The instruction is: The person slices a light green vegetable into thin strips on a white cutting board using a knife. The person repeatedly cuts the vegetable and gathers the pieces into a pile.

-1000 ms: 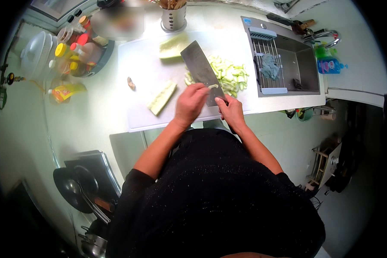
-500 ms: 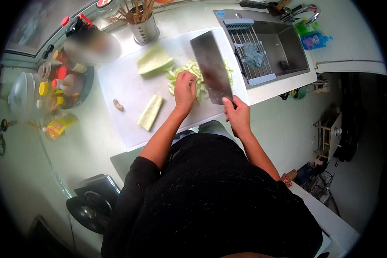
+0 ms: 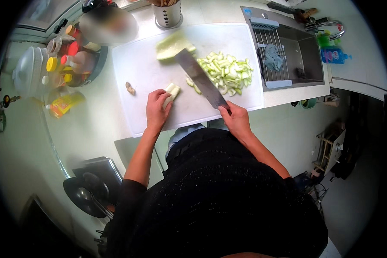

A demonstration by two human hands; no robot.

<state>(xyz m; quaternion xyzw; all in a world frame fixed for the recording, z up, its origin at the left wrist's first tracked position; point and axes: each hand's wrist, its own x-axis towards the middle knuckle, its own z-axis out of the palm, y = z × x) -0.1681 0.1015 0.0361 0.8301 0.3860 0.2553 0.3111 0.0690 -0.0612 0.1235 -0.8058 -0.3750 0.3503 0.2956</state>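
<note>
My right hand (image 3: 236,119) grips the handle of a cleaver (image 3: 201,78). Its broad blade slants up and to the left across the white cutting board (image 3: 137,114). The fingers of my left hand (image 3: 157,109) are closed over a pale green strip of gourd (image 3: 173,90), covering its near end. Right of the blade lies a spread pile of sliced gourd (image 3: 232,75), partly hidden by the cleaver. A wider curved piece of gourd (image 3: 170,46) rests beyond the blade tip. By the board's left side is a small brown piece that looks like ginger (image 3: 130,88).
A sink (image 3: 294,56) with a rack and blue cloth (image 3: 273,58) adjoins the board's right. Several bottles (image 3: 73,64) stand on the left. Behind the board is a metal utensil holder (image 3: 167,15). A black wok (image 3: 84,195) sits at lower left.
My left hand has left the sliced pile and moved left onto the gourd strip. The cleaver now slants left, away from the pile, uncovering more slices. The whole view has shifted.
</note>
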